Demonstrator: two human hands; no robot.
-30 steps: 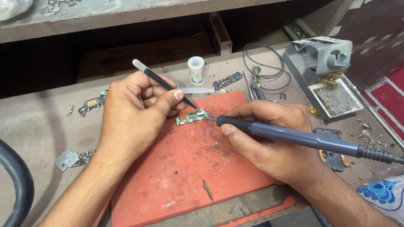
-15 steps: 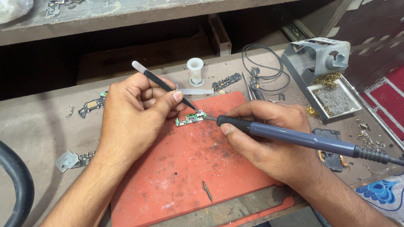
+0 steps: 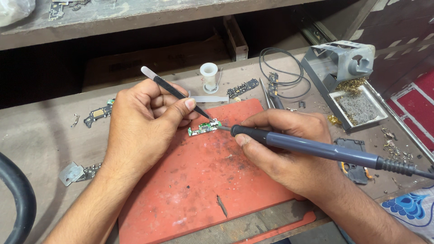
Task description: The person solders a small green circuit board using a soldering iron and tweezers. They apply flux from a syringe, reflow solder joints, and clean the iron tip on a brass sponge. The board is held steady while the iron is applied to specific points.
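Red and scuffed, a work mat (image 3: 199, 190) lies on the bench, and everything else is placed from it. Near its far edge a small green circuit board (image 3: 205, 128) is laid flat. Beyond the mat's far right corner a grey soldering iron stand (image 3: 341, 61) is seen; its shallow tray (image 3: 359, 108) is filled with a grey cleaning sponge, and a tuft of brass wool is lodged at the tray's far end. Just past the mat's far edge a white solder spool (image 3: 209, 76) is stood upright, with a coiled black cable (image 3: 280, 68) to its right.

The left hand (image 3: 144, 122) is curled over the mat's left far part, and black tweezers (image 3: 174, 92) are pinched between thumb and forefinger, their tip pressed onto the board. The right hand (image 3: 289, 149) is rested on the mat's right side, clenched pen-fashion around a blue-grey soldering iron (image 3: 316, 149), whose tip is brought to the board's right end.
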